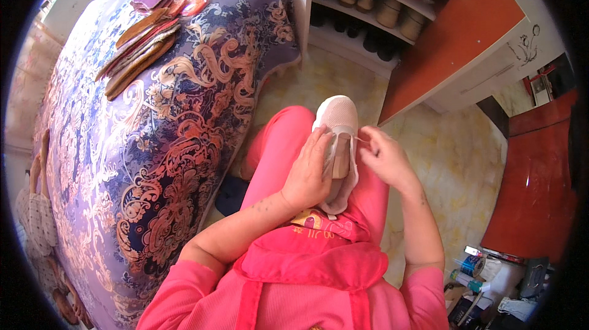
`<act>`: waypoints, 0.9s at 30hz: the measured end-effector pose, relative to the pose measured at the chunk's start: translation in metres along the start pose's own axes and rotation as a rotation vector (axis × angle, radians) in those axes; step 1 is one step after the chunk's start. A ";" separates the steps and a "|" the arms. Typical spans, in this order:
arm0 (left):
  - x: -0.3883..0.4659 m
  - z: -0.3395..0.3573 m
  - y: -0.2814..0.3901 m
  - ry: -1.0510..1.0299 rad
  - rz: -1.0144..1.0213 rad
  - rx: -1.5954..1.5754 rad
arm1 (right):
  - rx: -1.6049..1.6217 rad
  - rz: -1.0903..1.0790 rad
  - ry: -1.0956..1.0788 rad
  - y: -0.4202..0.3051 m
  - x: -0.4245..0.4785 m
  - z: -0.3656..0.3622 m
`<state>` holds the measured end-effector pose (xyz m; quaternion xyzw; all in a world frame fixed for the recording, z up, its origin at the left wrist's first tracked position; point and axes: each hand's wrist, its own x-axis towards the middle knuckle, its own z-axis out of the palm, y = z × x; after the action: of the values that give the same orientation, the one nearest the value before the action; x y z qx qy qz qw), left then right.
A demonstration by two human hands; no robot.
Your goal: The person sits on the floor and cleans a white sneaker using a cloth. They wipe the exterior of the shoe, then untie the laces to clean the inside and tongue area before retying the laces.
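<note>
A light pink mesh shoe with a white sole (338,111) rests on my lap, its toe pointing away from me. Inside its opening lies a tan, wood-coloured piece (341,157). My left hand (309,171) lies along the shoe's left side, fingers over the upper near the throat. On the right side, my right hand (384,153) pinches a thin lace that runs from the shoe's eyelets. The shoe's heel end sits against the red apron (313,252).
At the left is a bed with a patterned cover (193,146), bearing a stack of folded fabric pieces (140,51). Ahead, an open cabinet holds shoes on shelves (363,15); its red door (455,40) stands ajar. Assorted items (487,279) are at the lower right.
</note>
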<state>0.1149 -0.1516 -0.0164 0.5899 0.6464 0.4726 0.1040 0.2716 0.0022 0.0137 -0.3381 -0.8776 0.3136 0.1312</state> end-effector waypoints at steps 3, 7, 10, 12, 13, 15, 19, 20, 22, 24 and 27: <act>-0.001 -0.001 0.002 0.000 -0.013 0.020 | -0.202 -0.130 0.021 0.002 0.006 0.008; -0.001 0.003 -0.005 -0.061 -0.051 0.021 | -0.116 0.082 0.010 0.012 -0.011 -0.005; -0.001 0.008 0.000 -0.093 -0.014 0.021 | -0.258 0.056 0.151 0.041 -0.016 -0.012; 0.001 0.010 0.000 -0.096 0.033 0.049 | -0.317 -0.024 0.250 0.049 -0.007 -0.008; 0.000 0.010 -0.002 -0.097 -0.028 0.028 | -0.334 -0.054 0.247 0.049 -0.003 -0.006; -0.002 0.009 -0.005 -0.098 -0.153 -0.016 | -0.369 -0.113 0.238 0.042 0.003 -0.002; -0.004 0.002 -0.004 -0.028 -0.193 -0.151 | -0.329 -0.594 0.086 0.006 -0.005 0.001; -0.005 0.003 -0.005 -0.025 -0.190 -0.142 | -0.319 -0.595 -0.021 -0.008 -0.015 0.002; -0.007 0.003 -0.007 -0.030 -0.161 -0.120 | -0.423 -0.651 0.029 0.012 -0.016 -0.002; -0.008 0.009 -0.009 -0.041 -0.118 -0.099 | -0.476 -0.263 0.000 0.059 -0.008 -0.031; -0.006 0.012 -0.016 -0.006 -0.080 -0.017 | -0.455 -0.264 0.077 0.061 -0.004 -0.023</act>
<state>0.1140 -0.1488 -0.0375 0.5642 0.6649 0.4719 0.1297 0.3161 0.0449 -0.0070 -0.2534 -0.9563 0.0753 0.1250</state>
